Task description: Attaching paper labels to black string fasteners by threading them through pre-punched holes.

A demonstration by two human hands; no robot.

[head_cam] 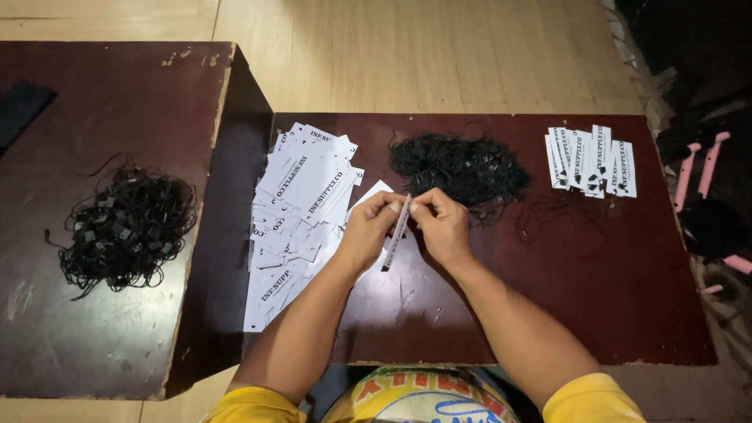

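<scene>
A narrow white paper tag (pixel 397 233) was held edge-on to the head camera, so that it showed as a thin strip. Its long axis ran from the fingertips down and slightly to the left, toward the person's body, with the upper end between the two hands and the lower end hanging free above the dark brown table (pixel 595 313). The left hand (pixel 368 231) pinched the tag near its top, thumb and forefinger closed on it. The right hand (pixel 442 227) met it from the other side at the same upper end, fingers drawn together there; whether they gripped the tag itself or a string at its hole was too small to tell. Both hands stood equally close to the tag, almost touching each other across it.

Just beyond the hands lay a tangled heap of black strings (pixel 462 166), nearer to the right hand. To the left of the left hand a loose spread of white printed tags (pixel 301 211) covered that end of the table, some overlapping. At the far right corner a small neat row of tags with strings attached (pixel 591 160) lay well apart from the hands. A second, lower table (pixel 47 329) stood to the left and bore another heap of black strings with small fasteners (pixel 125 227). Pink objects (pixel 701 168) showed in the dark at the right edge.
</scene>
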